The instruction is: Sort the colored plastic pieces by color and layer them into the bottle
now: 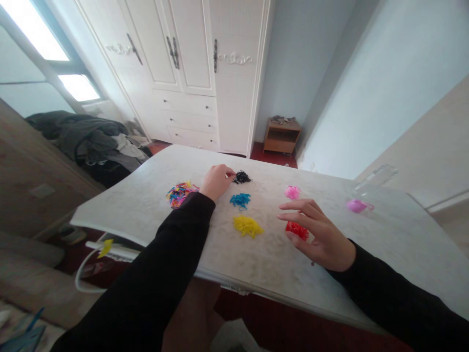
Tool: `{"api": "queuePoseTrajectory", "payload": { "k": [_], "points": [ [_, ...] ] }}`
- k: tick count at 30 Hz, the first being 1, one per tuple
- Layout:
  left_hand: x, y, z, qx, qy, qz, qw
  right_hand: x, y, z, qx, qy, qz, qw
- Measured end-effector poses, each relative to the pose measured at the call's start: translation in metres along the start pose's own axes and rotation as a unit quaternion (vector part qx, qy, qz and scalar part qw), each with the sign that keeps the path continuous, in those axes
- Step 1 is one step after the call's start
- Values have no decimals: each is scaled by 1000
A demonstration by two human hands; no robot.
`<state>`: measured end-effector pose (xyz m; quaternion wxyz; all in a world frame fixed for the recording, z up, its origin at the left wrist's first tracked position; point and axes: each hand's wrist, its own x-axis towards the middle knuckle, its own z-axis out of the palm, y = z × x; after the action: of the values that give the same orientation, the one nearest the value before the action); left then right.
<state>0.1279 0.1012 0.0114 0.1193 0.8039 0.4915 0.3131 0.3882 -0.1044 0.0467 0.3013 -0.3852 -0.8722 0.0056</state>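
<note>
At the left edge of a small heap of black rubber bands (242, 177), my left hand (217, 181) has its thumb and fingers pinched together. Dark bits show by its fingertips, but I cannot make out what they hold. Behind its wrist lies a mixed-colour heap of bands (179, 194), partly covered by my sleeve. Blue bands (240, 200) and yellow bands (248, 226) lie in separate heaps nearer to me. My right hand (318, 234) hovers with its fingers apart over the red bands (297, 230), hiding part of them. Pink bands (292, 191) sit just beyond it.
The pale table (264, 274) carries all the heaps. To the right are a pink object with a loop (357, 206) and a clear container (377, 180) lying on its side. A white wardrobe (190, 73) and a small wooden cabinet (282, 136) stand behind; clothes (91, 139) are piled left.
</note>
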Motion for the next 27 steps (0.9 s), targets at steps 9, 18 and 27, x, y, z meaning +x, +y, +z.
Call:
{"api": "queuePoseTrajectory", "payload": {
  "k": [9,18,27],
  "points": [
    [-9,-9,-29,-4,61,-42,997,1,-1,-1,-9,-15,-7,1000],
    [-40,-54,-77,-27,161,-125,979,0,-2,0,-3,-14,-4,1000],
    [-52,-63,-75,39,6,-116,993,-1,-1,0,-11,-19,-17,1000]
  ]
}}
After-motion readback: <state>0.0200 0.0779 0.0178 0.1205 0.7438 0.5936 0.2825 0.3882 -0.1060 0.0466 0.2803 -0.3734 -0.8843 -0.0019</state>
